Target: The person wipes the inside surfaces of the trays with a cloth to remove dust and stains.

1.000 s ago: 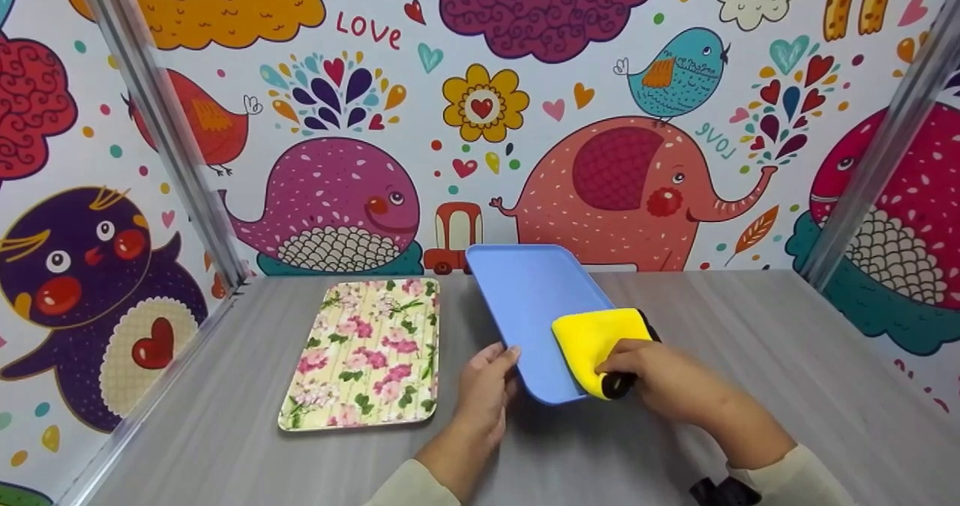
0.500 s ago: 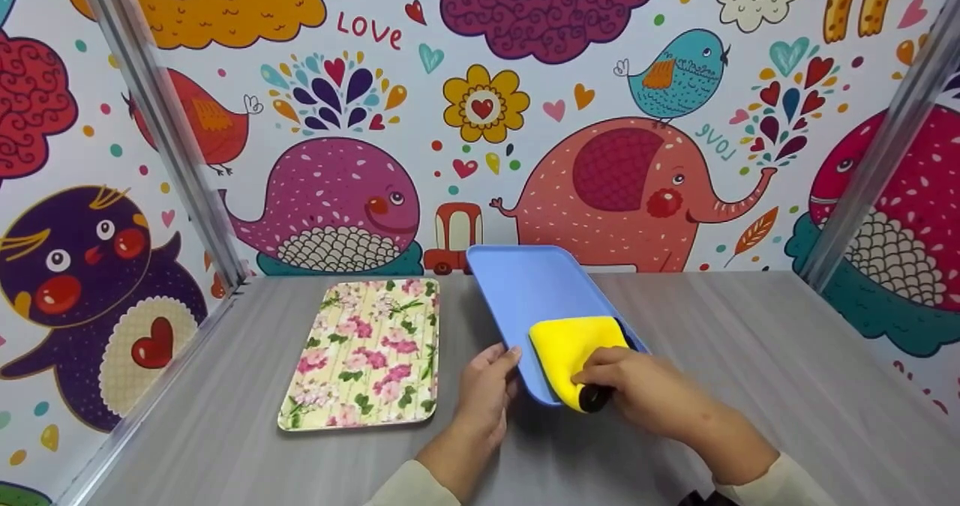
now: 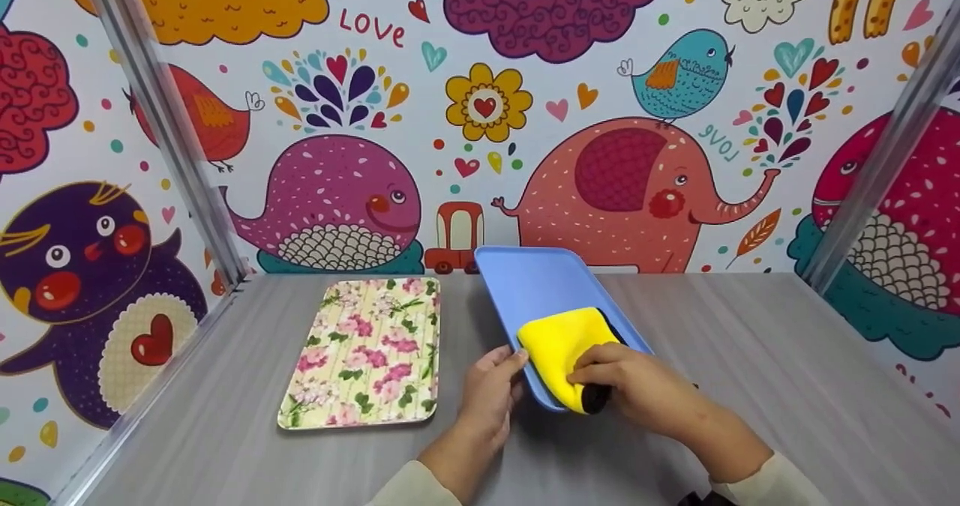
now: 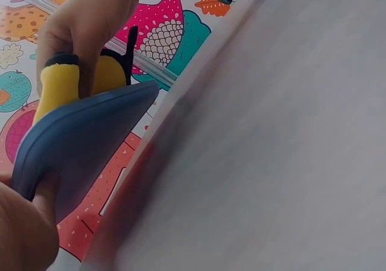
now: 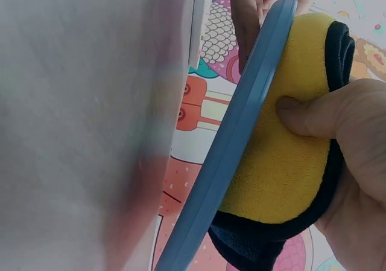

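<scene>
A blue rectangular tray (image 3: 532, 281) with a low rim is held tilted above the table. My left hand (image 3: 487, 390) grips its left edge, thumb on the rim and fingers underneath; the left wrist view shows the tray's underside (image 4: 84, 144). My right hand (image 3: 637, 386) holds a folded yellow cloth (image 3: 559, 348) with black edging against the tray's near end. In the right wrist view the thumb presses into the yellow cloth (image 5: 271, 174), which lies along the inner face of the tray (image 5: 232, 132).
A flower-patterned tray (image 3: 367, 356) lies flat on the grey table (image 3: 750, 356), left of the hands. Behind stands a wall (image 3: 465, 41) printed with cartoon animals, with metal posts (image 3: 165, 116) at its corners.
The right hand has moved the yellow cloth leftward across the near end of the blue tray, up to its left rim. The left hand keeps its grip; the tray has shifted slightly right.
</scene>
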